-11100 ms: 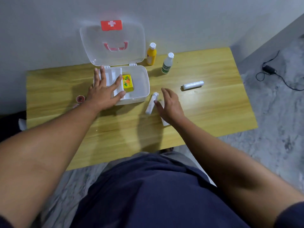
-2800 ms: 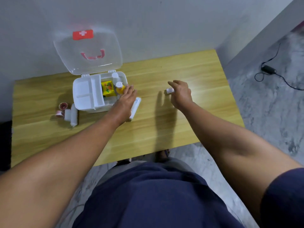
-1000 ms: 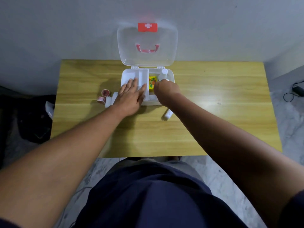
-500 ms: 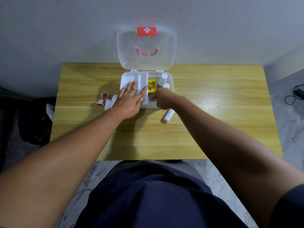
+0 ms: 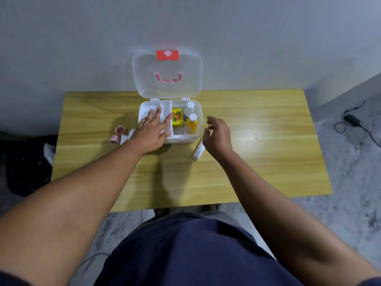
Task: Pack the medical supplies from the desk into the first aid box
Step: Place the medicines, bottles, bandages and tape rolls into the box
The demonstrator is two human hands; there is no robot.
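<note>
My right hand (image 5: 217,134) hangs with loose, empty fingers over a white tube (image 5: 198,150) on the desk (image 5: 257,141). My left hand (image 5: 153,131) lies flat, fingers spread, on the first aid box (image 5: 198,129), which holds two bottles (image 5: 191,123).

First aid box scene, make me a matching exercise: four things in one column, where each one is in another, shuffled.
Things:
1. yellow bottle
2. white tube
3. tape rolls
4. left hand

Places:
A. on the desk, left of the first aid box
B. flat on the box's left tray
C. inside the box's right compartment
D. on the desk by the box's near right corner

Pairs: 1-C, 2-D, 3-A, 4-B
</note>
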